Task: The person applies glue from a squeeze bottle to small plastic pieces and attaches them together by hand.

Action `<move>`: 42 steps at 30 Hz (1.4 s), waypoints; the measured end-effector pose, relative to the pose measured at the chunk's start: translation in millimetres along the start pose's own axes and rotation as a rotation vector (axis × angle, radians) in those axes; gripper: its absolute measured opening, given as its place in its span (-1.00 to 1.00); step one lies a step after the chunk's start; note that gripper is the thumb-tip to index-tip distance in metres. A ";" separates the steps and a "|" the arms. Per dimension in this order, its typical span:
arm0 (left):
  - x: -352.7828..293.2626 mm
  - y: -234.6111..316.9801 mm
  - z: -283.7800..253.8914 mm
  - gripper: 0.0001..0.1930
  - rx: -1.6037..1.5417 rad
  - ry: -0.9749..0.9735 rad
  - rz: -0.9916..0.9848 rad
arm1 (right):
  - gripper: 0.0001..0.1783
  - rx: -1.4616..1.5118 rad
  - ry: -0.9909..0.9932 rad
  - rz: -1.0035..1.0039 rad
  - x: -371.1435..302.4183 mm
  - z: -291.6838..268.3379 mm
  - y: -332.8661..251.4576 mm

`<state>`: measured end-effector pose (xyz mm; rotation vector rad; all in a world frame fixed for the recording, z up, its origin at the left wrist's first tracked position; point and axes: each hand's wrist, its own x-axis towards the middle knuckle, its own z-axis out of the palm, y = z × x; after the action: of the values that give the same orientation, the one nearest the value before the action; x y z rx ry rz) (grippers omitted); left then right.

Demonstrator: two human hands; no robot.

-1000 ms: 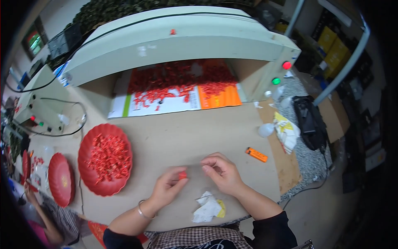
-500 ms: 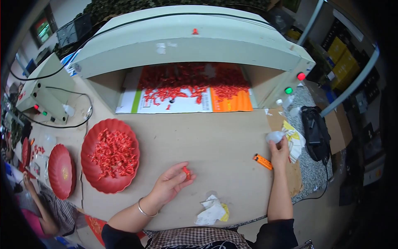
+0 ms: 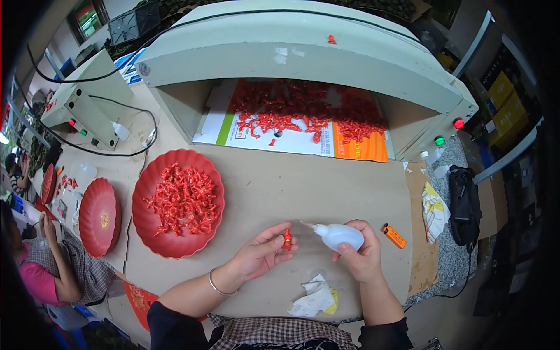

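Between the thumb and fingers of my left hand (image 3: 261, 252) is a small red figurine (image 3: 287, 240), held upright. My right hand (image 3: 363, 252) grips a translucent white squeeze bottle (image 3: 341, 236) lying sideways. The bottle's thin nozzle (image 3: 309, 225) points left, a little above and to the right of the figurine, apart from it. To the left of my left hand, a scalloped red bowl (image 3: 142, 224) holds a heap of small shiny red pieces (image 3: 182, 198).
A pale metal hood (image 3: 291, 49) spans the back, with many red pieces on cardboard (image 3: 291, 147) beneath it. An orange lighter (image 3: 394, 235) lies right of my hand. A crumpled cloth (image 3: 315, 296) sits near the front edge. At far left, a person (image 3: 49, 262) sits near another red bowl (image 3: 93, 219).
My right hand has lifted the squeeze bottle from the right side and brought it left, close to the figurine. My left hand still holds the figurine. The view has shifted slightly.
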<state>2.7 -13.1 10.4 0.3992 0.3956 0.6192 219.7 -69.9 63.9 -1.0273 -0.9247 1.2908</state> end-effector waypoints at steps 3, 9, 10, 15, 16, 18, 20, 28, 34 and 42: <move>0.1 1.0 -0.5 -0.62 -0.020 -0.019 0.009 | -0.62 -0.047 0.027 -0.010 -2.5 7.1 7.7; 1.2 2.3 -3.2 -0.64 -0.101 -0.052 -0.005 | -0.63 -0.341 0.021 -0.312 -5.2 8.8 19.5; 1.6 2.1 -4.0 -0.64 -0.115 -0.073 -0.002 | -0.63 -0.412 0.028 -0.345 -6.0 8.8 21.0; 1.9 2.3 -2.9 -0.63 -0.153 -0.082 0.001 | -0.62 -0.599 0.051 -0.453 -6.6 8.1 26.2; 2.5 2.8 -2.5 -0.62 -0.158 -0.087 -0.005 | -0.62 -0.624 0.068 -0.470 -6.4 7.7 27.6; 2.3 3.2 -2.4 -0.63 -0.158 -0.079 -0.009 | -0.62 -0.649 0.086 -0.486 -5.3 7.8 28.1; 2.3 2.9 -3.6 -0.63 -0.157 -0.071 -0.014 | -0.62 -0.698 0.074 -0.533 -3.3 8.7 27.3; 2.2 2.4 -3.9 -0.63 -0.194 -0.078 -0.025 | -0.61 -0.713 0.072 -0.527 -4.4 9.8 30.4; 2.2 3.0 -3.4 -0.64 -0.183 -0.081 -0.030 | -0.61 -0.739 0.053 -0.527 -2.8 10.2 29.0; 2.8 2.7 -3.4 -0.62 -0.155 -0.085 -0.033 | -0.61 -0.736 0.066 -0.533 -1.8 11.4 27.9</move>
<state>1.9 -8.5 8.1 0.2697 0.2708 0.5939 200.4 -70.8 40.7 -1.2424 -1.5496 0.4574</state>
